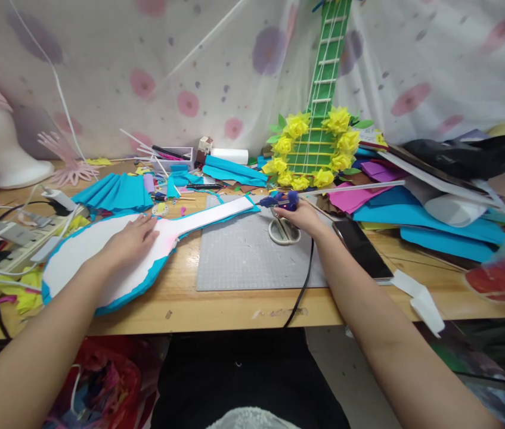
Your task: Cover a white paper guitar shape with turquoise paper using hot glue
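A white lute-shaped cutout point(77, 250) with blue paper wrapped round its edge lies on the left of the table, its neck pointing right. My left hand point(133, 241) rests flat on its body, fingers stretched out. In my right hand point(301, 215) is a dark blue glue gun point(281, 202), its nozzle at the tip of the neck, where blue paper sticks out past the white. I cannot tell whether nozzle and paper touch. Below the glue gun, scissors point(284, 231) lie on the grey cutting mat point(234, 262), and a black cord runs down over the table edge.
A green paper instrument with yellow flowers point(299, 126) leans on the curtain behind. Blue and pink paper sheets point(426, 214) pile up at right, beside a black phone point(363, 247). A power strip point(11, 256) with cables lies at far left. Pleated blue paper point(113, 192) sits behind the cutout.
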A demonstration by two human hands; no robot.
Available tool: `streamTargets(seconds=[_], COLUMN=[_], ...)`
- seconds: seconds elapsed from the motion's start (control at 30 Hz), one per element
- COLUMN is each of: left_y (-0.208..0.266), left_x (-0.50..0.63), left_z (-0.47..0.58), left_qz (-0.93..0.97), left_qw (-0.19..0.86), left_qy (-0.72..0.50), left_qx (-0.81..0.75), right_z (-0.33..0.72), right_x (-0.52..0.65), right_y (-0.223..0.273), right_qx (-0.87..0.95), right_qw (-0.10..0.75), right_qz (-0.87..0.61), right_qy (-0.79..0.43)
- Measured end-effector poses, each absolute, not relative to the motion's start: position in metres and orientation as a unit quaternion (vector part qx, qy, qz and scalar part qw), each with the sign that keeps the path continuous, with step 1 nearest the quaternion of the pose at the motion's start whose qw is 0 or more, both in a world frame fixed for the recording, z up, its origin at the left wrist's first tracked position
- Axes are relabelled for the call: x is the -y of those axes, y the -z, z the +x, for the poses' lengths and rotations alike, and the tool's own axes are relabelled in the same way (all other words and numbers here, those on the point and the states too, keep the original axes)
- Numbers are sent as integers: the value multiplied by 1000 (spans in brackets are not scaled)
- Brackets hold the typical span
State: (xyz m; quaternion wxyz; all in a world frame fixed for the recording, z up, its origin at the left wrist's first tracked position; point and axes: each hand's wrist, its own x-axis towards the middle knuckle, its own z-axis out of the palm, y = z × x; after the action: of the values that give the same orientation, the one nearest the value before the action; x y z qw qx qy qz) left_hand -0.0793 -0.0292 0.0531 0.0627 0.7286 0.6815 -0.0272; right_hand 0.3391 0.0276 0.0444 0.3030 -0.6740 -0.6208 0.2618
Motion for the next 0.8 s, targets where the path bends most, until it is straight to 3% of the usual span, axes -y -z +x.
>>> streamTargets(seconds=[0.2, 0.43, 0.67, 0.8], left_y=[-55, -57, -55, -51], left_x=[28, 25, 25, 25], left_z=[-78, -79, -80, -83], left_qz=[730, 737, 737, 735], left_qw=[63, 63, 55, 54], left_qy=[37, 63, 38, 28], left_qx=[-679, -670, -673, -675], right_z=[324, 328, 355, 381], right_x=[-35, -37, -40, -38], right_y=[-39, -46, -61, -55], right_qx=[674, 696, 644, 577], right_qw=[232, 206, 259, 364], right_qz=[-682, -669, -695, -695], right_qy=[-162, -162, -187, -227])
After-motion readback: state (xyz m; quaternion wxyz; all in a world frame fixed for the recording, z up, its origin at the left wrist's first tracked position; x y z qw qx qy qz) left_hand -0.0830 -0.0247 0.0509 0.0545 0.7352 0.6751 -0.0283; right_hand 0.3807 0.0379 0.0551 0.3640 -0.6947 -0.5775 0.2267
